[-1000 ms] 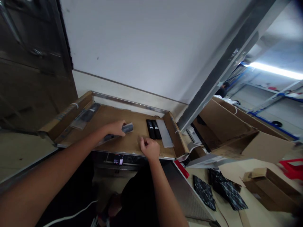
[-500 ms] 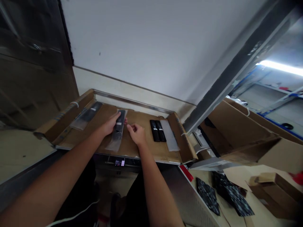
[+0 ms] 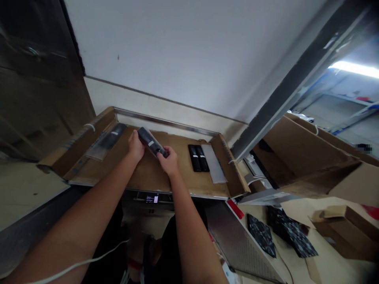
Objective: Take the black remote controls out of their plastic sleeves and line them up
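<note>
Between my two hands is a black bar-shaped item in a clear plastic sleeve [image 3: 150, 141], with a small white label on it, slanted down to the right. My left hand [image 3: 136, 146] grips its upper left end. My right hand [image 3: 168, 159] is closed on the lower right end, where the plastic is gathered. Another sleeved black item [image 3: 108, 141] lies at the left of the cardboard-lined tray [image 3: 174, 181]. Two bare black items [image 3: 198, 157] with white labels lie side by side at the right, beside a flat translucent sleeve [image 3: 214, 163].
Cardboard walls [image 3: 232, 165] edge the tray at both sides. A small lit screen [image 3: 152, 198] sits below its front edge. To the right stand a large open cardboard box [image 3: 310, 157], dark patterned packets [image 3: 291, 232] and a smaller carton [image 3: 346, 232]. A white cable [image 3: 89, 261] crosses near my legs.
The sleeved item has turned from nearly upright in view to a slant. My right hand, beside it before, now grips its lower end, and the loose plastic tail is gathered up.
</note>
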`<control>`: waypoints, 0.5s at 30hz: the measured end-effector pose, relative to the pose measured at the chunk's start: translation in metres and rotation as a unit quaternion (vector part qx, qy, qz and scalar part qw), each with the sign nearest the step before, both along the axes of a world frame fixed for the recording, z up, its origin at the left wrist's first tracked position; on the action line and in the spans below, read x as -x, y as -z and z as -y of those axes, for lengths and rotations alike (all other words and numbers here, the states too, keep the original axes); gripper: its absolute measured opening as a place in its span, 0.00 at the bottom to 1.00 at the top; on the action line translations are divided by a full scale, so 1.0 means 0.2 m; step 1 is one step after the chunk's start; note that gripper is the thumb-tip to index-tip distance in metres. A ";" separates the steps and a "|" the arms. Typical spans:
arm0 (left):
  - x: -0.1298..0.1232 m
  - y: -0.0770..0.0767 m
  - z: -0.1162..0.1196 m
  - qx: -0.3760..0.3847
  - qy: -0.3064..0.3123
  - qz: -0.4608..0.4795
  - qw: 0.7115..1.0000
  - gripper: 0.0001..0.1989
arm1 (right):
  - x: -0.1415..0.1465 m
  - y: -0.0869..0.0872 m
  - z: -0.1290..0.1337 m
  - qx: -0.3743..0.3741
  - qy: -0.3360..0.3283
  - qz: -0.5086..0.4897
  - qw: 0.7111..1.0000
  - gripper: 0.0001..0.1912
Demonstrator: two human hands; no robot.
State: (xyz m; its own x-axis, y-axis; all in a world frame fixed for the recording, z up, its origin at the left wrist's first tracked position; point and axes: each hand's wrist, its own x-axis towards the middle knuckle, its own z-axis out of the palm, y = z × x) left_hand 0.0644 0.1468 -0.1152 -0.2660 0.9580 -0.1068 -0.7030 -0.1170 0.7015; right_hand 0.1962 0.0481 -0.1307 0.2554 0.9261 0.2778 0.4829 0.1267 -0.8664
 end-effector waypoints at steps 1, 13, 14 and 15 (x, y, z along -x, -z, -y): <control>0.00 0.01 0.00 0.005 -0.018 -0.001 1.000 0.13 | 0.00 0.00 0.00 -0.004 0.000 -0.007 1.000 0.16; 0.03 -0.23 0.07 -0.126 -0.099 -0.504 0.849 0.19 | 0.05 -0.10 0.10 0.001 -0.008 0.118 0.993 0.28; 0.01 -0.31 0.08 -0.166 -0.083 -0.521 0.833 0.18 | 0.05 -0.10 0.10 0.006 -0.002 0.107 0.994 0.28; -0.01 -0.39 0.10 -0.208 -0.067 -0.534 0.817 0.18 | 0.05 -0.10 0.09 0.011 0.004 0.092 0.996 0.27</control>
State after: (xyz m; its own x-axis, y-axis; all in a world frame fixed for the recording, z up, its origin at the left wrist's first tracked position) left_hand 0.0655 0.1271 -0.0373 -0.0999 0.8073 0.5816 0.3223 -0.5268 0.7865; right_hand 0.1870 0.0291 -0.1114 0.2089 0.9310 0.2994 0.6353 0.1036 -0.7653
